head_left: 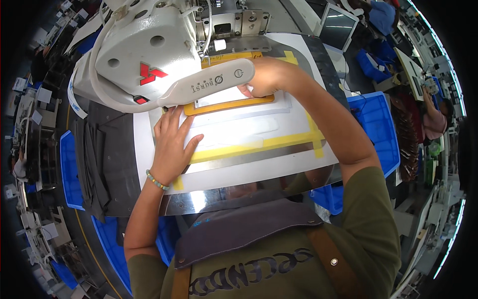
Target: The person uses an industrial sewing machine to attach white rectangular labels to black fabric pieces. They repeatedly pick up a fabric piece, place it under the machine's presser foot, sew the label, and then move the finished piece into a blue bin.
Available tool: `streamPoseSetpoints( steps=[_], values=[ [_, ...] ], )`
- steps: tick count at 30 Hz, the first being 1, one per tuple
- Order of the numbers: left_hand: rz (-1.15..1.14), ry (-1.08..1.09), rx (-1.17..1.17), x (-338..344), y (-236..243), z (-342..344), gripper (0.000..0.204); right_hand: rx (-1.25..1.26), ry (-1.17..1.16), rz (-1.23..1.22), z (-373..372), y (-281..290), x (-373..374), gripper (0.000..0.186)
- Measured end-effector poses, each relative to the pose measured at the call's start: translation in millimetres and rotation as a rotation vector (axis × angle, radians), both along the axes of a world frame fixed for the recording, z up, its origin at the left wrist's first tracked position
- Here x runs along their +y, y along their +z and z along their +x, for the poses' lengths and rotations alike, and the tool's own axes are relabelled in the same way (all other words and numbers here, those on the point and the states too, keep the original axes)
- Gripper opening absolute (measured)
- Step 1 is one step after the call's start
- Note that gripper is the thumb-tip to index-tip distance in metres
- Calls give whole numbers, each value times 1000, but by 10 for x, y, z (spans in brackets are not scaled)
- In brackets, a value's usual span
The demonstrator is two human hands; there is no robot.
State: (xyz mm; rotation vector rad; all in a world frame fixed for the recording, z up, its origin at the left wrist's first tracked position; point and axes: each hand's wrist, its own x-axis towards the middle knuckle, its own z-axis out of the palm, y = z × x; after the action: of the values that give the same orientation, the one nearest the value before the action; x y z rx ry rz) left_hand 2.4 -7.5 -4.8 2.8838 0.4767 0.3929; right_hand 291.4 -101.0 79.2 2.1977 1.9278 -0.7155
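An orange-yellow flat frame (230,105) with white material inside lies on a white work sheet (254,174) edged with yellow tape, below a white industrial sewing machine (134,55). My left hand (169,144) rests at the frame's left end, fingers spread, palm down, with a beaded bracelet at the wrist. My right hand (264,78) is curled at the right part of the frame, fingertips down on the white inside; whatever they may hold is hidden. A grey lamp arm (204,84) crosses over the frame and hides part of that hand.
Dark cloth (92,164) lies on the left side of the table. Blue bins (376,127) flank and sit below it. A screen (336,30) stands at the back right. Other people (435,119) are at machines in the surrounding rows.
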Motion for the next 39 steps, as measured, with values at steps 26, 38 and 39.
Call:
streamPoseSetpoints(
  steps=[26,38,39],
  values=[
    [-31,-13,-177,7,-152,24,50,510,-341,174,-489,-392,200,28],
    [398,926,-19,1970,235,-2112,16,650,-372,582,160,-490,-1082,16],
    [381,992,60,2136,130,-2302,15,668,-378,610,211,-580,-1126,16]
  ],
)
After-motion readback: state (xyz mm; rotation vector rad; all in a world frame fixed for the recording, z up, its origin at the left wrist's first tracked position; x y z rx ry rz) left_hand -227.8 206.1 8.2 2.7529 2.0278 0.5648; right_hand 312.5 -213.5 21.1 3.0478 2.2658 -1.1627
